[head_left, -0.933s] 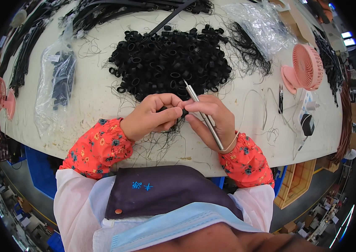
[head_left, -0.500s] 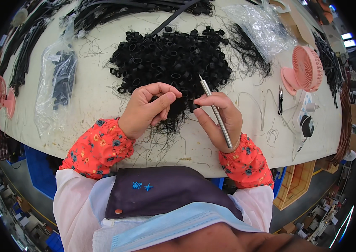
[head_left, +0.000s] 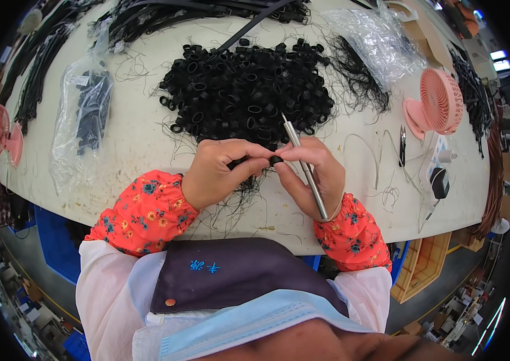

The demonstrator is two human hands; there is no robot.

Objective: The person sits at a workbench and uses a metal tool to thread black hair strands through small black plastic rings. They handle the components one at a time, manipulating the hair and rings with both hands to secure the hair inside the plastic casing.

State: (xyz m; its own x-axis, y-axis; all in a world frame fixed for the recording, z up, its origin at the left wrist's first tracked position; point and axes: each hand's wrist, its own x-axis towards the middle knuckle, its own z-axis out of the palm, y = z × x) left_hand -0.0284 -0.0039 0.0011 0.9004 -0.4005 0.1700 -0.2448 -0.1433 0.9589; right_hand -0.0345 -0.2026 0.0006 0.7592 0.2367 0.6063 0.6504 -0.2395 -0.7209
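Both hands meet just in front of a heap of small black loops (head_left: 237,90). Thumb and forefinger of my right hand (head_left: 318,174) pinch one small black loop (head_left: 276,160). Lying across that same hand is a silver pen-shaped tool (head_left: 306,168) with a thin pointed tip, aimed away from me at the heap. My left hand (head_left: 219,171) is closed, its thumb and forefinger tips touching the near side of the pinched loop. Something black (head_left: 238,162) also shows inside its curled fingers, partly hidden.
Bundles of black straps (head_left: 207,18) lie at the far edge. A clear bag of black pieces (head_left: 89,114) is on the left, a pile of black threads (head_left: 360,75) at far right. Pink fans (head_left: 438,99) stand at both sides; tweezers (head_left: 402,146) lie at right.
My left hand has moved right and its fingertips have come to the loop in my right hand. The right hand and the tool have shifted slightly.
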